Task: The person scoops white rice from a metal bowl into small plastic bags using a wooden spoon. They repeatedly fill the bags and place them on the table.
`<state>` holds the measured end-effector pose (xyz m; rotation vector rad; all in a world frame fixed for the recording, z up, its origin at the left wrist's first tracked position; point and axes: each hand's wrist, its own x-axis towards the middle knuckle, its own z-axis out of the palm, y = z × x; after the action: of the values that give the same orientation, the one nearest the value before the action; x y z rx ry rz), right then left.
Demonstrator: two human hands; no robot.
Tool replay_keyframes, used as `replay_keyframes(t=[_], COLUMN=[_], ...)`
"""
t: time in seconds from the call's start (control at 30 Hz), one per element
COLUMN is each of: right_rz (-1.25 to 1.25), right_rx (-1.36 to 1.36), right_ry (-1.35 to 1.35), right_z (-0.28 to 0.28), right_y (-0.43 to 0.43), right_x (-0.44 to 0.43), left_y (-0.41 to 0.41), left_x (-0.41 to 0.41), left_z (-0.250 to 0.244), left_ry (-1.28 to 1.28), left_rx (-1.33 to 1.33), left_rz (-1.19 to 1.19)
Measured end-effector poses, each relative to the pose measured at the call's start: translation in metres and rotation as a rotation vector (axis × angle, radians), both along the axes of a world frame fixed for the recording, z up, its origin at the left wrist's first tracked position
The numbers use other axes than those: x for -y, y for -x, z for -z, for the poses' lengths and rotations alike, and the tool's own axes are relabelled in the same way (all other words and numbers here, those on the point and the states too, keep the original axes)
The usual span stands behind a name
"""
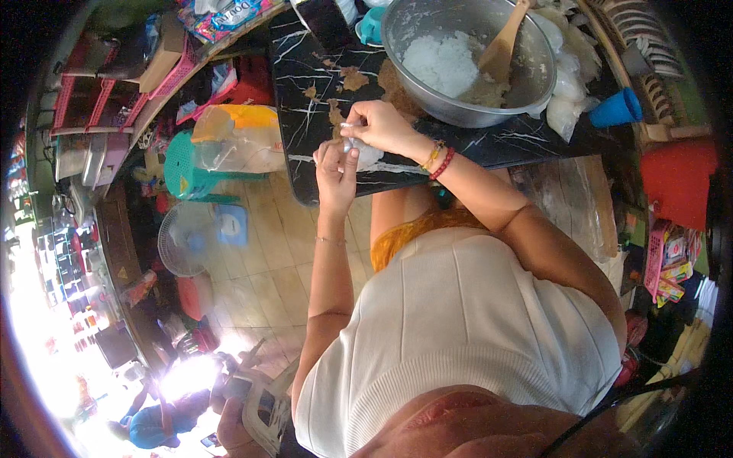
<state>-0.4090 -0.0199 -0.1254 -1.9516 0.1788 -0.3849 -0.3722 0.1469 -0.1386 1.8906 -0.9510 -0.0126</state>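
Observation:
A small clear plastic bag [367, 157] with white contents sits over the near edge of a black marble-patterned table [320, 166]. My left hand [337, 172] pinches the bag's gathered neck between thumb and fingers. Just above it, my right hand [381, 129] grips the upper end of the same plastic. Beyond my right hand stands a large metal bowl [424, 102], holding a white, crumbly mass [444, 64] and a wooden paddle [504, 48] leaning on its rim. Several filled clear bags [567, 94] lie right of the bowl.
A blue plastic cup [615, 109] lies tipped at the table's right. Left of the table, a large plastic bag [240, 140] rests by a green stool [182, 163]. A teal cup [373, 26] stands behind the bowl. Another person [152, 426] is at lower left.

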Motion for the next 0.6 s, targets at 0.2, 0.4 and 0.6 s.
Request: replay_keyframes(t=[0.2, 0.4, 0.6], right_rz=[-0.340, -0.154, -0.049], right_rx=[0.116, 0.028, 0.039], right_ry=[-0.391, -0.536, -0.344], right_z=[0.016, 0.019, 0.025], right_y=[-0.025, -0.025, -0.003], right_x=[0.002, -0.014, -0.030], left_y=[-0.007, -0.009, -0.015], left_x=[-0.005, -0.009, -0.008], left_z=[0.000, 0.006, 0.010], left_ry=[-0.045, 0.078, 0.282], left_rx=[-0.072, -0.237, -0.517], left_rz=[0.029, 0.022, -0.078])
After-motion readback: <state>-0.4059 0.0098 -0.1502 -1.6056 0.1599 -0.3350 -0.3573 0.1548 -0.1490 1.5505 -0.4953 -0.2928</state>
